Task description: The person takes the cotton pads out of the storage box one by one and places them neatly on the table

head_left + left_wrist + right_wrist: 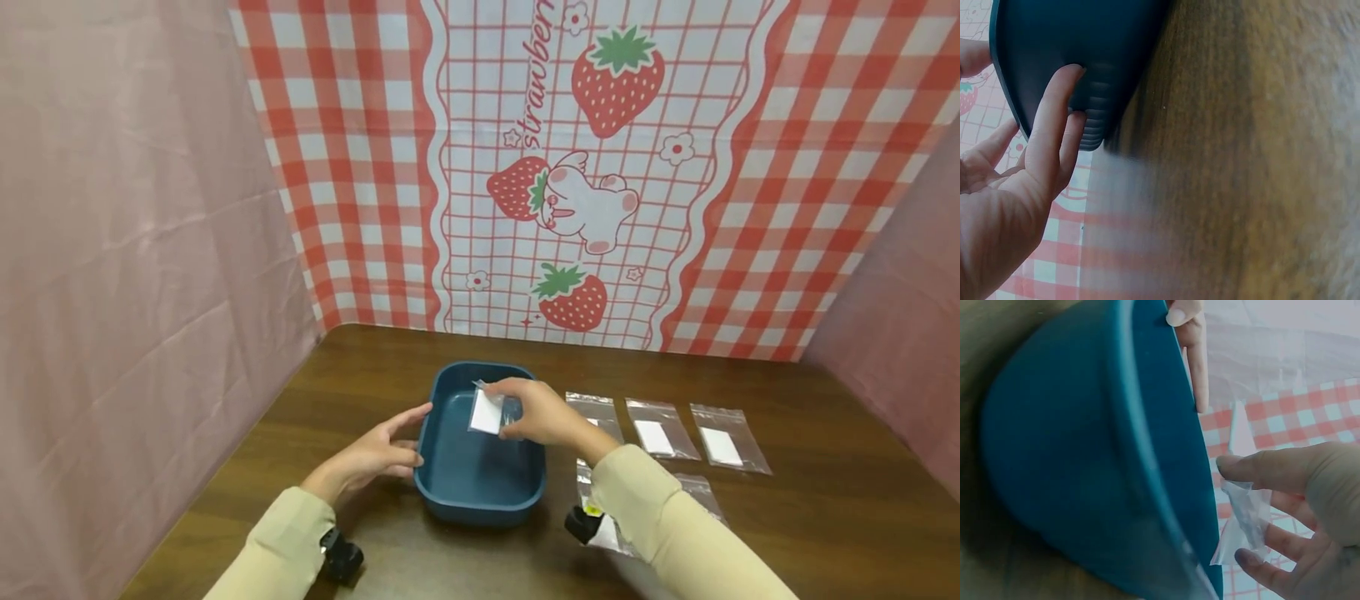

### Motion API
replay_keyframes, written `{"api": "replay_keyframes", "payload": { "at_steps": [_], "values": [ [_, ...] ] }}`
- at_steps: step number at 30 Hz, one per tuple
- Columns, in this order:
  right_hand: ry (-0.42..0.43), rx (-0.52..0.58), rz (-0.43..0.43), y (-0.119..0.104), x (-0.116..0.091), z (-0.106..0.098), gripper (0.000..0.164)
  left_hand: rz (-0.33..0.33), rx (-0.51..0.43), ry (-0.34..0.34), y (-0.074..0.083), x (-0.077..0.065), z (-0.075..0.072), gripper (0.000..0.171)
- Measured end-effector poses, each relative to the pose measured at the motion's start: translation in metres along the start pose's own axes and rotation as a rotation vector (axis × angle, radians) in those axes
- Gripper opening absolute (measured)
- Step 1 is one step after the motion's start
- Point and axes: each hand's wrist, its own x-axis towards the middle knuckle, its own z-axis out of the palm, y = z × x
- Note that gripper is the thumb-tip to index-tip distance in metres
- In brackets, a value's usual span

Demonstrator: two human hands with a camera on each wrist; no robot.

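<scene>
A dark blue rectangular tub (465, 473) stands on the table in the head view. My left hand (371, 457) is at its left side, with straight fingers (1054, 125) touching the outer wall in the left wrist view. Over the tub's opening, my right hand (546, 414) pinches a small clear zip bag (487, 412) between thumb and fingers. A white card-like piece shows inside this bag. In the right wrist view, the crinkled end of the bag (1247, 515) hangs beside the tub's rim.
To the right of the tub, several clear zip bags with white pieces lie on the brown table (817, 508), among them one bag (656, 431) and another bag (724, 442). My right forearm partly covers others. A checked strawberry cloth (375, 167) hangs behind the table.
</scene>
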Motion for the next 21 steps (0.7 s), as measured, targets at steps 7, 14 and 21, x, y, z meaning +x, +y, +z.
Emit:
{"api": "replay_keyframes", "payload": {
  "at_steps": [7,14,21],
  "values": [
    [0.042,0.042,0.01,0.006,-0.022,-0.001,0.062,-0.012,-0.01,-0.001,0.0,-0.001,0.0,0.081],
    [0.111,-0.012,-0.069,0.01,-0.043,-0.006,0.062,-0.003,-0.012,-0.018,0.0,-0.001,-0.001,0.081],
    [0.179,-0.051,-0.133,0.017,-0.068,-0.01,0.065,-0.002,-0.007,-0.019,0.0,0.0,-0.002,0.08]
  ]
}}
